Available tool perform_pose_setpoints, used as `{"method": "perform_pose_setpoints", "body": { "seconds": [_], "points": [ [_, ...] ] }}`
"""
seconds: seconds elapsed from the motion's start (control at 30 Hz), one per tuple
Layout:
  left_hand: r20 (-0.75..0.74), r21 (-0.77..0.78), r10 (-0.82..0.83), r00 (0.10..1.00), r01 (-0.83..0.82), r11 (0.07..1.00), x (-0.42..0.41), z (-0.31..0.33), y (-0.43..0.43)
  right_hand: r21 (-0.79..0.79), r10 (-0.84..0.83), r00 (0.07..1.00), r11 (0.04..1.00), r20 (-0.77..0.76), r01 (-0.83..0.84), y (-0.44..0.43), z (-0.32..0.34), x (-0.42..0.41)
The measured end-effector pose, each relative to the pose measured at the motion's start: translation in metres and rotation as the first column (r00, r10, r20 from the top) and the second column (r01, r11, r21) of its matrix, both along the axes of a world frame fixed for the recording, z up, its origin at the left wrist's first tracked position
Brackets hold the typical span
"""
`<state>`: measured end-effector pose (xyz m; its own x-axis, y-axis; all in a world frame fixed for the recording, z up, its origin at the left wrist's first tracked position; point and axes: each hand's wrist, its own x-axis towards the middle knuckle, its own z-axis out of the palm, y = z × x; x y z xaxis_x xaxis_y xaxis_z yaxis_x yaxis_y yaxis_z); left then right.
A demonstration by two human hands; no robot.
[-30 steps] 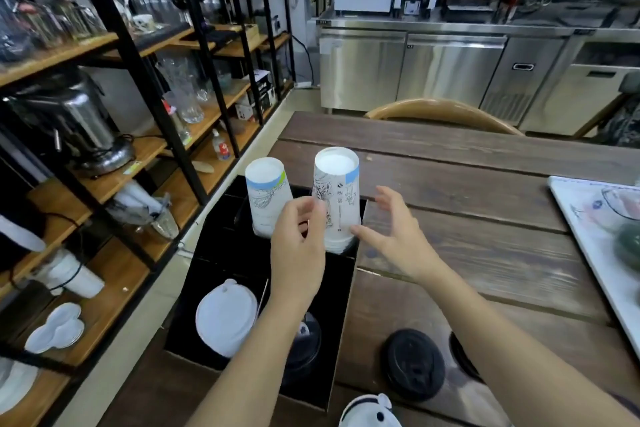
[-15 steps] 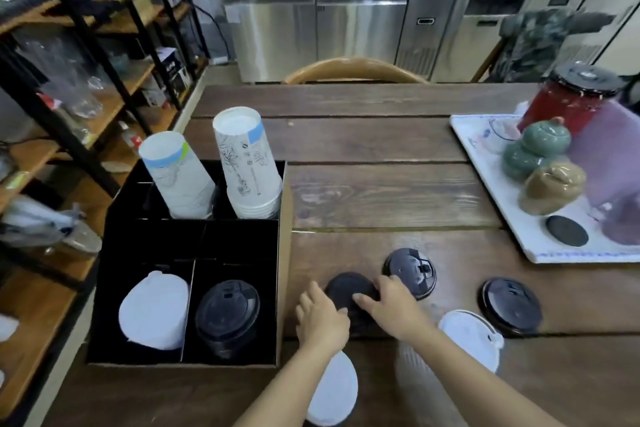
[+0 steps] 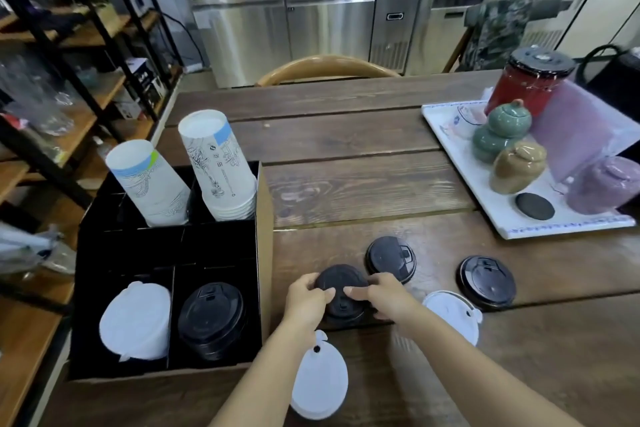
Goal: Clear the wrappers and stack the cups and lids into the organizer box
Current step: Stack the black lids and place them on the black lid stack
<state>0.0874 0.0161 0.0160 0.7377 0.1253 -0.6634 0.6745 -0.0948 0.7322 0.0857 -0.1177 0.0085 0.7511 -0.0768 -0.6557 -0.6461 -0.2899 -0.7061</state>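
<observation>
1. Wooden table (image 3: 363, 184) carries the box (image 3: 265, 218) at 9 o'clock; I see cup stacks (image 3: 221, 170) in its far cells, lids in the near ones.
2. Left hand (image 3: 306, 298) and right hand (image 3: 389, 295) pinch one black lid (image 3: 341, 282) between them.
3. Lifted carelessly, it may slip, or my right wrist may nudge the white lid (image 3: 457, 315) at 4 o'clock.
4. Dropped tilted, it may not nest on the black stack (image 3: 211, 315).

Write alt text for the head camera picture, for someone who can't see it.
Both hands, left hand and right hand, grip a black lid on a wooden table. Left of them, an organizer box holds upturned cup stacks and lids; more lids lie loose nearby.
</observation>
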Motion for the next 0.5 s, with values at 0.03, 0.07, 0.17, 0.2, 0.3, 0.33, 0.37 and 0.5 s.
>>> {"method": "perform_pose_setpoints", "body": {
  "seconds": [0.03,0.07,0.17,0.2,0.3,0.33,0.37,0.5],
  "points": [
    [0.001,-0.027,0.013,1.0,-0.013,1.0,0.002,0.001,0.0,0.023,-0.016,1.0,1.0,-0.009,0.017,-0.003,0.001,-0.001],
    [0.001,-0.049,0.032,0.999,-0.032,0.998,0.004,0.002,-0.001,0.055,-0.045,0.999,0.997,-0.007,0.045,-0.006,0.0,-0.002],
    [0.016,-0.124,0.097,0.995,-0.094,0.988,0.008,0.008,-0.005,0.182,-0.135,0.991,0.974,-0.006,0.134,-0.02,-0.002,-0.003],
    [0.021,-0.163,0.106,0.994,-0.101,0.981,0.01,0.012,-0.007,0.19,-0.124,0.992,0.974,-0.005,0.123,-0.025,0.001,-0.003],
    [0.067,-0.235,0.028,0.997,-0.011,0.972,0.019,0.032,-0.017,0.158,-0.056,0.995,0.986,0.08,0.042,-0.042,0.012,-0.001],
    [0.104,-0.217,-0.059,0.993,0.081,0.973,0.023,0.037,-0.019,0.164,-0.056,0.988,0.986,0.142,0.032,-0.048,0.018,0.001],
    [0.142,-0.193,-0.168,0.976,0.194,0.962,0.028,0.042,-0.023,0.183,-0.049,0.98,0.983,0.191,0.014,-0.054,0.024,0.003],
    [0.263,-0.055,-0.519,0.813,0.55,0.834,0.047,0.055,-0.041,0.247,0.028,0.969,0.965,0.244,-0.09,-0.076,0.041,0.01]
  ]
}}
